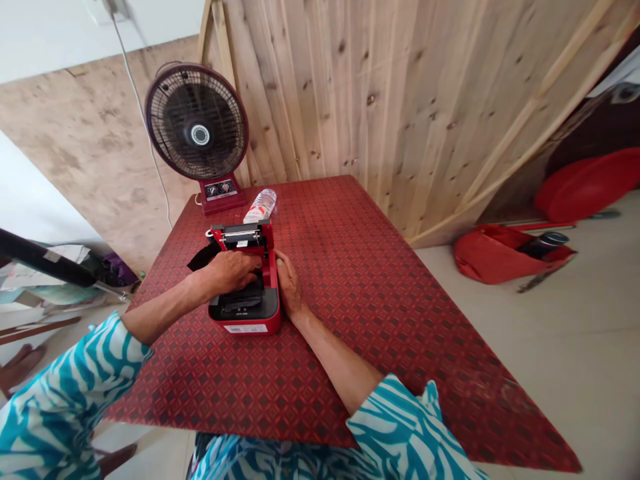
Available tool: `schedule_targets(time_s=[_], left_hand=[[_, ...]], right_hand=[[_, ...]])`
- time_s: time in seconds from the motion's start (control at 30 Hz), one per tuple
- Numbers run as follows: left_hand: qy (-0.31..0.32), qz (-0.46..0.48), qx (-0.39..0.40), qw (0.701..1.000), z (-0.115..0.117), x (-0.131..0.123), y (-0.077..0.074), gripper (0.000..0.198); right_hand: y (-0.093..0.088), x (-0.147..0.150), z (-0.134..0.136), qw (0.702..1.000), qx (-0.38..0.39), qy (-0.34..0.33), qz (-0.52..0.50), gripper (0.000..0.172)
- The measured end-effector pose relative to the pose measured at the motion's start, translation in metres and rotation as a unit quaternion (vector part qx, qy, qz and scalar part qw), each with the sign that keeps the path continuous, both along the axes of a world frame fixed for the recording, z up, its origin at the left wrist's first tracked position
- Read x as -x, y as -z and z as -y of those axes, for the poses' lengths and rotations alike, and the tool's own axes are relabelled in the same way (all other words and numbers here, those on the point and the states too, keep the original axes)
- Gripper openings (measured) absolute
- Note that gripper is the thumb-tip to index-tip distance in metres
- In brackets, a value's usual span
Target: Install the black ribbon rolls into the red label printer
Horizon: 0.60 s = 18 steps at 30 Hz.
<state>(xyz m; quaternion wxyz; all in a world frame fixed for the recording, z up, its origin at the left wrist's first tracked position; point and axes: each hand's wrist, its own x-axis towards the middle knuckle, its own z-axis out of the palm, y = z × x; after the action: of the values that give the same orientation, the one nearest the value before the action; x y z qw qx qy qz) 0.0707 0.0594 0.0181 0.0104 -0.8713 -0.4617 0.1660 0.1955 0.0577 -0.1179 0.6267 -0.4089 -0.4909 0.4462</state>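
Note:
A red and black machine (245,312) with its lid raised stands on the red patterned table, a white label on its near side. My left hand (234,272) reaches over its open inside from the left, the fingers bent down into it; their tips are partly hidden. Against the machine's right wall rests my right hand (291,285), thumb near the upper edge and fingers along the outer side. Black material (204,256) sticks out at the machine's left. Just behind the raised lid lies a clear plastic bottle (261,205).
A round fan (199,133) stands at the table's back left corner. The red patterned table (380,320) ends at a wooden plank wall. Red bags (483,257) lie on the floor at the right. Someone's bare foot (23,363) shows at the left.

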Motion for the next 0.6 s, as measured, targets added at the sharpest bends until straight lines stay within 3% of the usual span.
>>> schedule_targets(time_s=[0.2,0.43,0.6], left_hand=[[0.015,0.050,0.028,0.998,-0.006,0.013,0.008,0.022],[0.022,0.043,0.079,0.996,-0.009,0.014,0.000,0.026],[0.064,0.037,0.119,0.990,-0.014,0.012,-0.002,0.020]], right_hand=[[0.002,0.000,0.000,1.000,0.008,-0.002,-0.004,0.042],[0.000,-0.001,0.002,1.000,0.020,0.001,0.004,0.041],[0.000,-0.001,0.002,1.000,0.015,0.000,-0.004,0.042]])
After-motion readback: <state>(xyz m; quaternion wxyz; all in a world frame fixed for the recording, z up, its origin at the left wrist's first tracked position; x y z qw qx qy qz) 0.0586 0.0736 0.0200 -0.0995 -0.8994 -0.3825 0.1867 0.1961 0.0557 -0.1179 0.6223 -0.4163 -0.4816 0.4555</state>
